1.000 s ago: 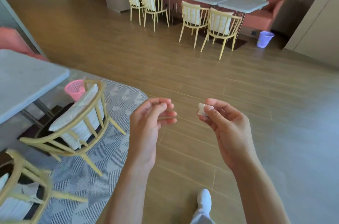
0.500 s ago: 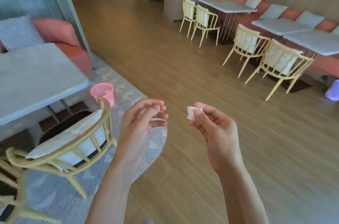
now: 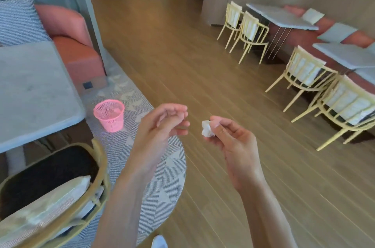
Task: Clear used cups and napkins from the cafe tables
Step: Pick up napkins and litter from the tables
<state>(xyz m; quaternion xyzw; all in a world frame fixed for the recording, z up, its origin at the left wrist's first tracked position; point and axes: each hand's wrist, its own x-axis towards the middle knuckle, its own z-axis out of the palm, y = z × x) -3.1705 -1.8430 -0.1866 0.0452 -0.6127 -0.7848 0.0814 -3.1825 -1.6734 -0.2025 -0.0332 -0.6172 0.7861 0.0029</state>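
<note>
We see right hand [image 3: 233,142] grip pinching a crumpled white paper napkin [image 3: 207,129], left hand [image 3: 160,126] loosely curled, holding nothing, both right of the pink mesh plastic bin [image 3: 109,115].

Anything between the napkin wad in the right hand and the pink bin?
Only the left hand crosses that line. It hovers between the crumpled napkin, pinched in the right hand, and the pink mesh bin on the rug. Beyond it, just bare rug.

You see two hands [image 3: 160,126], one crumpled napkin [image 3: 207,129], one pink mesh bin [image 3: 109,115], five yellow chairs [image 3: 304,71], and four grey surfaces [image 3: 30,85].
</note>
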